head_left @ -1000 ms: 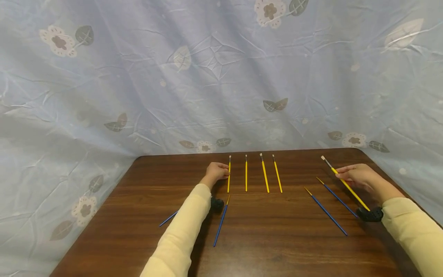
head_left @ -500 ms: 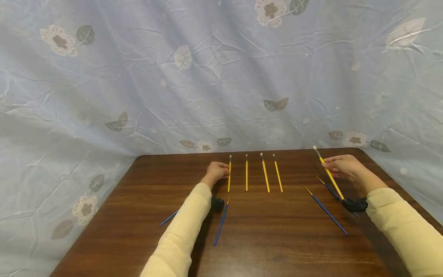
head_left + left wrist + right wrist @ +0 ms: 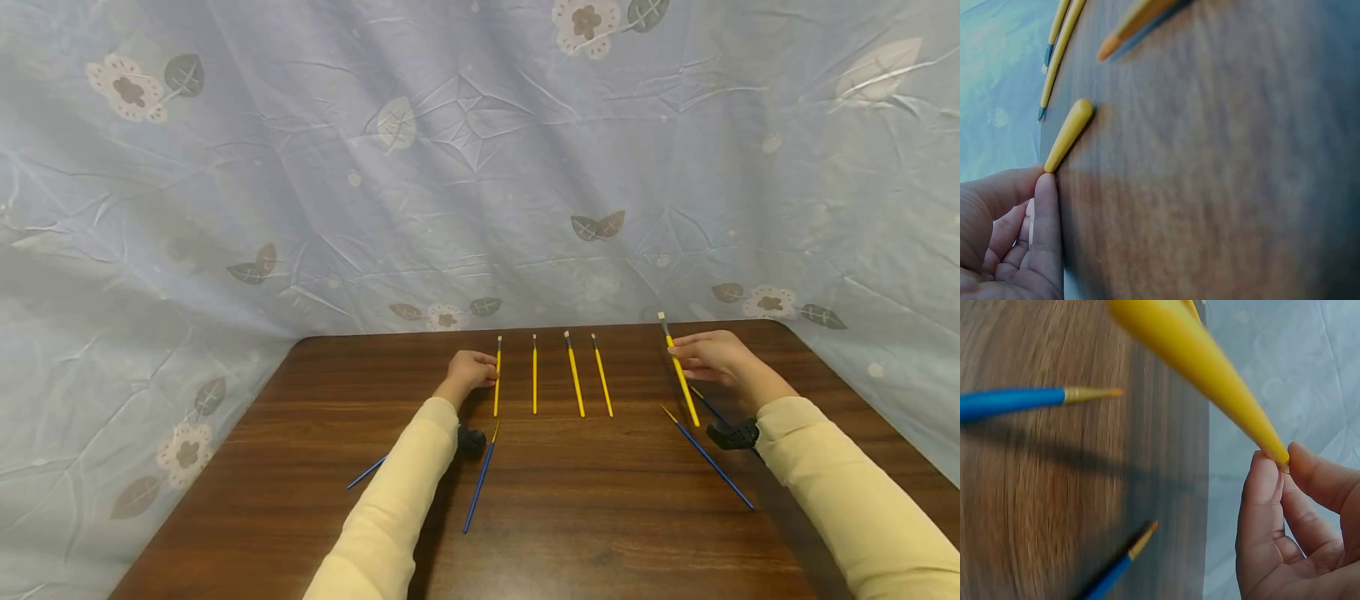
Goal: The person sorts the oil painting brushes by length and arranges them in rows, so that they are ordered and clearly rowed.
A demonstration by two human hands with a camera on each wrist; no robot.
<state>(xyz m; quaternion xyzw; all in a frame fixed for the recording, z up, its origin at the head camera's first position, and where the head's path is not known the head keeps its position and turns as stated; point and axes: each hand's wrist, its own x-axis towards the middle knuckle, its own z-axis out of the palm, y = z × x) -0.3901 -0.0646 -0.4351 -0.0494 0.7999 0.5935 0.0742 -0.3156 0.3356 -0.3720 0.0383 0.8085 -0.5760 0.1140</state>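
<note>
My left hand (image 3: pixel 471 371) pinches the leftmost yellow paintbrush (image 3: pixel 497 392) of the row between thumb and fingers. That brush lies on the table with its bristles pointing away; its yellow handle (image 3: pixel 1071 134) shows in the left wrist view. On the right, my right hand (image 3: pixel 716 358) pinches another yellow paintbrush (image 3: pixel 682 375), raised over the table with its pale flat bristles up and away. In the right wrist view this handle (image 3: pixel 1210 369) slants from the fingertips toward the camera. Three more yellow paintbrushes (image 3: pixel 535 383) lie side by side between the hands.
Blue paintbrushes lie nearer: one (image 3: pixel 480 487) by the left forearm, one (image 3: pixel 367 472) partly behind that sleeve, one (image 3: pixel 712 463) at right, and another (image 3: pixel 708 404) partly hidden by the right hand. A patterned cloth (image 3: pixel 480 167) hangs behind the brown wooden table (image 3: pixel 585 517).
My right hand has moved left with its yellow paintbrush, which now stands more upright in the head view. The left hand has stayed at its brush.
</note>
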